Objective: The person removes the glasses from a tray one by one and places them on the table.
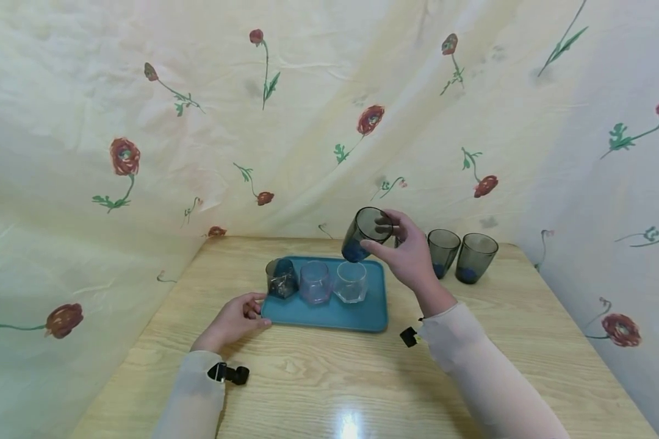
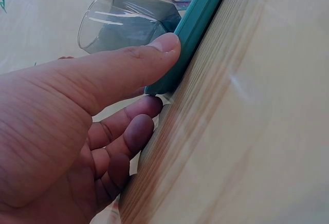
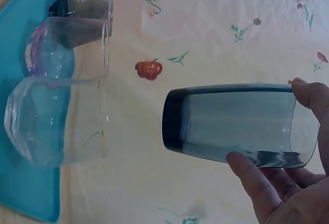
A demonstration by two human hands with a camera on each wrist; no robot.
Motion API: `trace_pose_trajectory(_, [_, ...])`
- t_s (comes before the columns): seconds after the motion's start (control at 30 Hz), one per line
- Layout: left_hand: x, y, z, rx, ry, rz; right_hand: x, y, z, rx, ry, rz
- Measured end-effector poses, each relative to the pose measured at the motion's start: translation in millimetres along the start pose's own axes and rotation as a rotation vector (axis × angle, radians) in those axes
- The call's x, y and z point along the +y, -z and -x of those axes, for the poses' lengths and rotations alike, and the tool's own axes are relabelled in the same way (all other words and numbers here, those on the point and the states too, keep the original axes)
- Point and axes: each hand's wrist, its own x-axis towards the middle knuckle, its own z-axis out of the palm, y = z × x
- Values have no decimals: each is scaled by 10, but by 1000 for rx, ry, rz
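Note:
My right hand (image 1: 409,253) grips a smoky grey drinking glass (image 3: 231,124) near its rim, thumb on one side and fingers on the other. In the head view this glass is slightly tilted, held up over the back right of a blue tray (image 1: 324,316). At the tray's front left corner, my left hand (image 2: 77,116) holds the edge, its thumb on the rim and fingertips low against the corner. Along the tray stand a dark grey faceted glass (image 1: 282,280), a pinkish clear glass (image 1: 315,283) and a clear faceted glass (image 1: 351,283), all upright.
Right of the tray, smoky glasses (image 1: 443,250) (image 1: 475,259) stand in a row on the wooden table (image 1: 307,372); another is partly hidden behind my right hand. A flowered cloth (image 1: 307,122) hangs behind and at both sides of the table.

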Motion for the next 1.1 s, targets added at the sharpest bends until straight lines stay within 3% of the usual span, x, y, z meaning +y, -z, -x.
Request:
trace_pose_trajectory(0.27, [-6, -22, 7, 4, 15, 4, 259, 223, 119, 80, -2, 34])
trace_pose_trajectory(0.43, [19, -21, 15, 6, 19, 4, 348, 351, 177, 108, -54, 99])
trace_pose_trajectory(1.1, [22, -23, 15, -1, 14, 15, 678, 648, 237, 36, -164, 257])
